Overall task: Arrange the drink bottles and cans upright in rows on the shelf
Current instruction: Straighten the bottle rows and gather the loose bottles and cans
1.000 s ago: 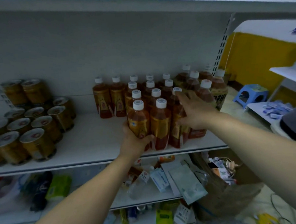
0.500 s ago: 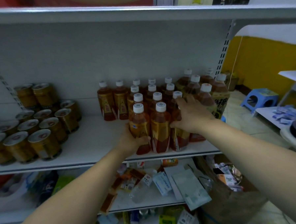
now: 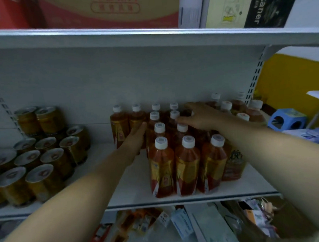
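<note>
So, the tea bottles [image 3: 186,162] are stood upright in a tight block on the right half of the middle shelf [image 3: 132,189], white caps up, three across at the front edge with more files behind. Just beside the block at the back left, two more bottles [image 3: 119,123] are set. The step in hand looks like squaring that block up. That's probably best done with flat pushes low on the bodies rather than at the caps, since tall narrow bottles get tipped easily when shoved from the top. The front row should be lined up with the shelf lip and the gaps closed from the side. The left hand [image 3: 137,136] is laid flat against the block's left flank, fingers straight and together, nothing gripped, with the forearm reached in from the lower left. The right hand [image 3: 201,117] is spread palm-down over the caps of the middle rows, fingers extended, nothing clamped as far as can be seen, though what's under the palm is hidden. Against the block's right side, darker-labelled bottles [image 3: 233,165] are packed. At the left of the same shelf, gold cans [image 3: 46,163] are grouped well apart from the bottles, some stacked on others at the back. Up top, cartons [image 3: 112,10] are parked, loose packets [image 3: 182,225] are strewn on the shelf below, and a blue stool [image 3: 288,118] can be seen off to the right.
</note>
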A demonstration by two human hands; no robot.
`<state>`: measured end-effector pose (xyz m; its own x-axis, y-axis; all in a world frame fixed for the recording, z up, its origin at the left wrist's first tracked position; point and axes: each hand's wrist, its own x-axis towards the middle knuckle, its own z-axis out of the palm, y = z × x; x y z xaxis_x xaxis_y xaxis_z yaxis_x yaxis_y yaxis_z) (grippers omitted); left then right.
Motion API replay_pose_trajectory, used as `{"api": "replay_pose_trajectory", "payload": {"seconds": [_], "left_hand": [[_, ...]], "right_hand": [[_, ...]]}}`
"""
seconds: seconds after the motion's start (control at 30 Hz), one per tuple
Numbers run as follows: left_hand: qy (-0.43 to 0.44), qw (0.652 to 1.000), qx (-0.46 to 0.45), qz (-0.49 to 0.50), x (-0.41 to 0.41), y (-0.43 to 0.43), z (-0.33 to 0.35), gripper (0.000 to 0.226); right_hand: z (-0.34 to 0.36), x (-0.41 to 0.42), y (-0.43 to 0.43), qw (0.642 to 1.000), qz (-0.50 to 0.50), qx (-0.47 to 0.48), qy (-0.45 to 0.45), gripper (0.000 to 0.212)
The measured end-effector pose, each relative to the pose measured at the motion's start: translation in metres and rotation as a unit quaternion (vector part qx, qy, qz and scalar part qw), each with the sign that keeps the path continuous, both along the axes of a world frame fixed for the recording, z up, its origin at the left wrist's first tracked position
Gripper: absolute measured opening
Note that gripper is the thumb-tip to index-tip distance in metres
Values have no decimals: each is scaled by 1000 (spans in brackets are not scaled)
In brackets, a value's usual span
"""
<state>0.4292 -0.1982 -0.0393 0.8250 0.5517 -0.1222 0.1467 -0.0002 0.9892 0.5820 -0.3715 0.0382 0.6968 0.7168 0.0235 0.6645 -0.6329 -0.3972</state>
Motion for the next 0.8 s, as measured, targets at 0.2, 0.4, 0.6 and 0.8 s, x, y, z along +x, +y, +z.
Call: {"api": "replay_pose_trajectory", "payload": {"seconds": [0.2,0.4,0.6,0.8], "left_hand": [[-64,982,-157,-78,28,-4,-28,85],[-87,953,-283,-66,34,-14,-35,49],[-60,971,-214,-90,25,-14,-26,52],[-20,998,60,-5,18,6,-20,31]], "right_hand": [[-13,27,12,994,29,-104,8,109],[-19,33,9,992,63,-111,4,111],[-19,33,14,990,74,-119,-22,100],[-10,21,28,985,92,-140,-49,88]]}}
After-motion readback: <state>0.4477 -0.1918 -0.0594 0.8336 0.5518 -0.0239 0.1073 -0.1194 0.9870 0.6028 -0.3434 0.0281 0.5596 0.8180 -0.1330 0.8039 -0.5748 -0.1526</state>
